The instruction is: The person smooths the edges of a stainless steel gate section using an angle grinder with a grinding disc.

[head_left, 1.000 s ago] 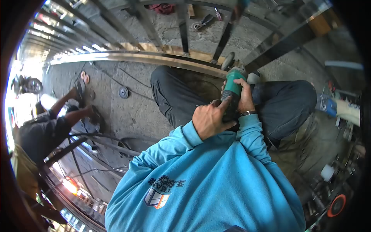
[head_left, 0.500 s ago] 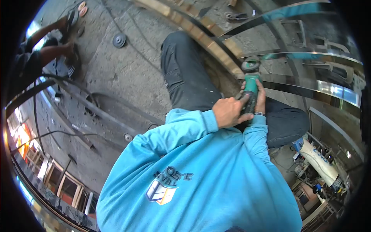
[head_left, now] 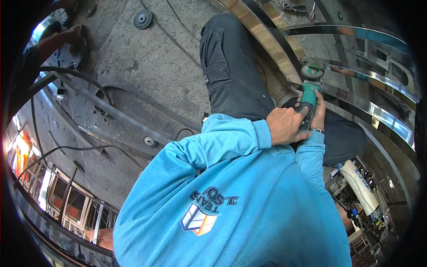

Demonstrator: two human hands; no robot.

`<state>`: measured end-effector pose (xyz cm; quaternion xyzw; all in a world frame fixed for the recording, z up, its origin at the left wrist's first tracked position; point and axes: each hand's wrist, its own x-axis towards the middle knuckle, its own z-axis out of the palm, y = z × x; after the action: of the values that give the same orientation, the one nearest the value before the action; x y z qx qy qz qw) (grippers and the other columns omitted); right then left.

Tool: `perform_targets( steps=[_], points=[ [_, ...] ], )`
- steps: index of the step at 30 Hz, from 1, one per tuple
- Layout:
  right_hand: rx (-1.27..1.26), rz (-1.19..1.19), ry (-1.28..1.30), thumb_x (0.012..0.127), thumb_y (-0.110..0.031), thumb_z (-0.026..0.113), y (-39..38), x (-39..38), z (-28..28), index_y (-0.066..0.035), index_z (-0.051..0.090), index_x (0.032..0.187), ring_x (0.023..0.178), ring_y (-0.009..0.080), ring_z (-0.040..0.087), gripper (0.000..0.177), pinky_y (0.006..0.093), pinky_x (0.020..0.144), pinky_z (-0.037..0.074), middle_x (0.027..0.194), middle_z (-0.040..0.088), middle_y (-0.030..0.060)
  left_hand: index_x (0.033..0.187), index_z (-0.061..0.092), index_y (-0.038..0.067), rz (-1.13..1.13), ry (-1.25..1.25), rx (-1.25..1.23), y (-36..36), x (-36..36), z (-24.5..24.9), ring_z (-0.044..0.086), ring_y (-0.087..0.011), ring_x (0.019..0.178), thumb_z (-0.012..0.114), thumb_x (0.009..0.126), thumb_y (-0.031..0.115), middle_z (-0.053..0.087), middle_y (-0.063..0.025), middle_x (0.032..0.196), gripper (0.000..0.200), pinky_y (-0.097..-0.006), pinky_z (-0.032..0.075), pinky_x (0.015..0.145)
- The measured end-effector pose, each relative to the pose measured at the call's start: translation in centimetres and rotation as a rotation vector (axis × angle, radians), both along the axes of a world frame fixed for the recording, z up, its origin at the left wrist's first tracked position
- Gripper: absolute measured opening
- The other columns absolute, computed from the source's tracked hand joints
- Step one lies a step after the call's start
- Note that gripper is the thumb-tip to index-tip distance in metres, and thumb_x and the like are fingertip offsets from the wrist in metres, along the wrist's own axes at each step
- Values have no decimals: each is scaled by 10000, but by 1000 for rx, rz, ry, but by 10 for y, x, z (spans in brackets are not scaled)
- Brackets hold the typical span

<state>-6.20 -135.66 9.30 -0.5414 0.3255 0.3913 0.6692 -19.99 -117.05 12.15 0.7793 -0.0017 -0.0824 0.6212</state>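
Note:
A green and black angle grinder [head_left: 309, 92] is held in front of me, over my bent right leg. My left hand [head_left: 283, 127] grips its black rear part from the left, the thumb lying near the end. My right hand [head_left: 319, 115] wraps the body from the right and beneath, its fingertips showing on the left side. The grinding disc [head_left: 312, 71] points away from me, overlapping the polished metal strips [head_left: 376, 34] in this view. Close to the disc runs a gold-toned curved band [head_left: 262, 33].
A loose grey disc [head_left: 143, 19] lies on the concrete floor [head_left: 155, 58], with cables nearby. Pliers [head_left: 293, 6] lie at the top. Another person's foot [head_left: 76, 44] is at upper left. Metal bars [head_left: 120, 127] cross the left side, and a white cylinder [head_left: 359, 181] stands at right.
The view has shifted, with the floor items higher in the frame. The grinder and both hands appear farther right, still gripped the same way, and its disc face shows more clearly.

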Motion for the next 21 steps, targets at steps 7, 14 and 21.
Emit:
perform_targets(
  steps=[7,14,21],
  points=[
    [-37,65,31,934,-403,638,6,-3,12,26,549,1161,759,260,672,493,387,644,602,915,642,151,1279,580,-13,9,-11,-30,-3,-2,-1,704,-375,666,738,797,531,675,-214,688,744,-456,559,584],
    [-100,122,5,929,-415,643,8,1,17,31,556,1145,740,261,678,503,384,638,602,892,649,152,1273,582,-28,38,-30,-67,-5,-3,-3,703,-368,652,738,800,527,675,-217,684,746,-459,557,574],
    [-113,106,28,921,-413,652,8,3,18,30,544,1166,727,265,683,517,392,628,605,878,650,157,1283,589,-28,8,-2,-77,-3,0,-2,708,-362,659,727,810,520,683,-217,697,737,-458,565,586]
  ],
)
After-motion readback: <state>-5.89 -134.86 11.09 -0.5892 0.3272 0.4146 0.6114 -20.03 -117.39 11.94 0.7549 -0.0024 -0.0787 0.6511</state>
